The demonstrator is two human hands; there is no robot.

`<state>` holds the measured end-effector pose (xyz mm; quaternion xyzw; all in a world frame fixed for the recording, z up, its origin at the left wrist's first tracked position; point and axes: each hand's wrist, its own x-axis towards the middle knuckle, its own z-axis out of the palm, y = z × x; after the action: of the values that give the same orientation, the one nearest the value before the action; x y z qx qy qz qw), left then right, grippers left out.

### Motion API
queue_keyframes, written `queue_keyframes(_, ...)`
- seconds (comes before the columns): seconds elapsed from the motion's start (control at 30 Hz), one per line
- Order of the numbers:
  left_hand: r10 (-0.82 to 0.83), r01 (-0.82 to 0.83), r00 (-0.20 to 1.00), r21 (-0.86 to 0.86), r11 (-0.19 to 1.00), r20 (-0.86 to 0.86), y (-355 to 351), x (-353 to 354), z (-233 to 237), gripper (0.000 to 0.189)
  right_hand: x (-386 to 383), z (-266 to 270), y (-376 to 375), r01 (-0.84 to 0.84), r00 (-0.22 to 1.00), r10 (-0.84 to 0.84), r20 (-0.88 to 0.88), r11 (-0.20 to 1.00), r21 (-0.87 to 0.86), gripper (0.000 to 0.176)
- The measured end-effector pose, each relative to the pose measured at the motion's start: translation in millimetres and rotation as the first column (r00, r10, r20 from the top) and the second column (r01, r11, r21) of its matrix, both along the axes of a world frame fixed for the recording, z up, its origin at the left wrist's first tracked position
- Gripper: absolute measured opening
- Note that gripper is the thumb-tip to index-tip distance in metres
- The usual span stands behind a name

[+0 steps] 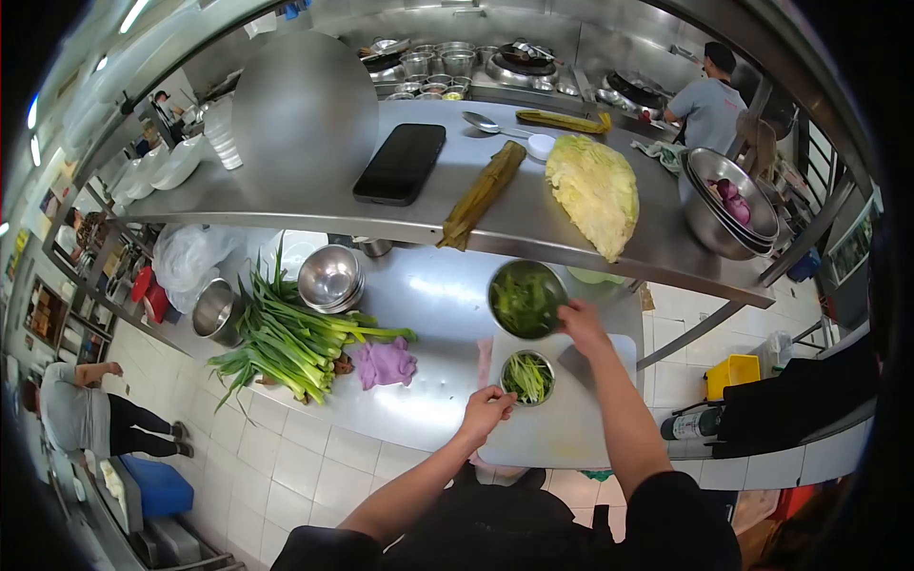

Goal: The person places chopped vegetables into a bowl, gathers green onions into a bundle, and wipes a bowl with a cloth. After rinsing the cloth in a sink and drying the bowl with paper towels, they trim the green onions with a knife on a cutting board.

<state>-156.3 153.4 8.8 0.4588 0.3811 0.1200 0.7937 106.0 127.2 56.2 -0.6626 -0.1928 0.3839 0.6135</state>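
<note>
My right hand (pixel 583 325) grips the rim of a larger metal bowl (pixel 526 298) with green leaves in it, at the back of the white cutting board (pixel 581 419). Below it, my left hand (pixel 488 411) pinches the edge of a small metal bowl (pixel 526 377) that holds cut green strips. A knife blade (pixel 577 365) seems to lie on the board, partly behind my right forearm. To the left are a purple cloth (pixel 383 364) and a bunch of green onions (pixel 295 333).
The shelf (pixel 333 214) above bears a phone (pixel 400 164), a spoon (pixel 483 122), a cabbage piece (pixel 592 190) and nested bowls (pixel 709 214) with onions. More metal bowls (pixel 329 276) stand at the left. One person (pixel 709 100) stands at the back right, another (pixel 81 409) far left.
</note>
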Motion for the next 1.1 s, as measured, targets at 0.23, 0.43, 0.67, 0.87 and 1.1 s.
queue_keyframes(0.23,0.142,-0.141,0.990,0.035,0.989,-0.027,-13,-22,2,0.022,-22,52,-262,0.241,0.923,-0.199,-0.329,0.966,0.092,0.027)
queue_keyframes(0.43,0.225,-0.211,0.974,0.247,0.946,-0.033,-14,-24,-8,0.030,64,-72,-473,0.494,0.862,-0.420,0.283,0.822,-0.283,0.012)
queue_keyframes(0.67,0.487,-0.460,0.861,0.189,0.868,-0.145,-56,-17,19,0.026,99,-209,-489,0.632,0.759,-0.195,0.621,0.452,-0.630,0.018)
queue_keyframes(0.87,0.485,-0.431,0.848,0.255,0.866,-0.214,-83,-14,48,0.028,115,-286,-426,0.696,0.644,0.335,0.687,0.115,-0.709,0.016)
queue_keyframes(1.1,0.538,-0.480,0.828,0.295,0.826,-0.159,-71,-35,22,0.024,138,-273,-495,0.683,0.594,0.093,0.799,0.466,-0.562,0.023)
